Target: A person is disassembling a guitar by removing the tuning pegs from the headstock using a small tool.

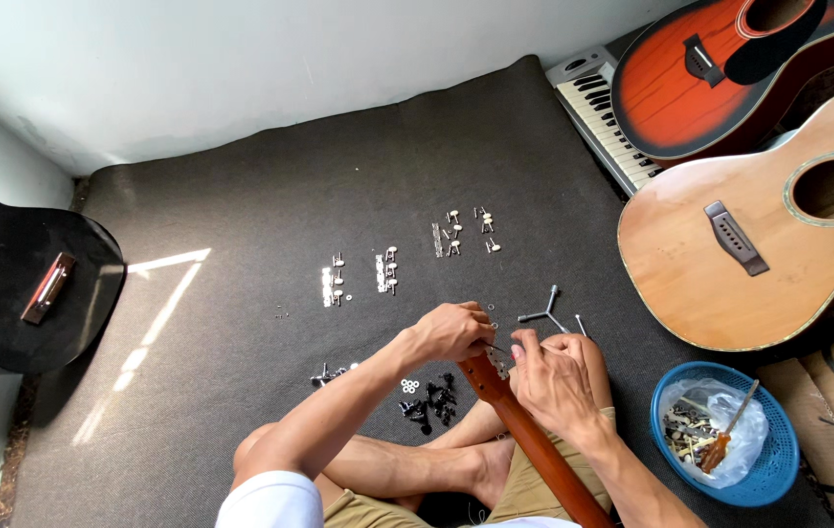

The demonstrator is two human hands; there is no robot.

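1. Sitting cross-legged, we work on a dark grey ribbed carpet mat [338,176] that runs up to a plain white wall [192,59], with a patch of sunlight falling on the mat at the left.
2. Around the mat we see a black acoustic guitar body with a pink-ringed soundhole [16,274] at the left, a red sunburst acoustic guitar [720,68] and a natural tan wooden acoustic guitar [749,254] at the right, and a grey electronic keyboard [603,112] lying partly under them.
3. Across our lap lies a reddish-brown wooden guitar neck [534,445], its headstock end pointing away from us between our hands, with small metal parts showing at its tip.
4. Our left hand [451,330] curls over the headstock end, fingers closed on it from the left.
5. Our right hand [556,370] sits just beside it on the right, fingertips pinched together at the headstock; what they pinch is too small to tell.
6. On the mat ahead lie sets of silver tuning machines with pale knobs [387,269], a three-armed metal wrench [544,313], and near our knee a heap of small black parts [431,401].
7. At our right stands a round blue plastic basket [764,474] holding a clear plastic bag of small hardware [705,425] and a brown-handled tool.
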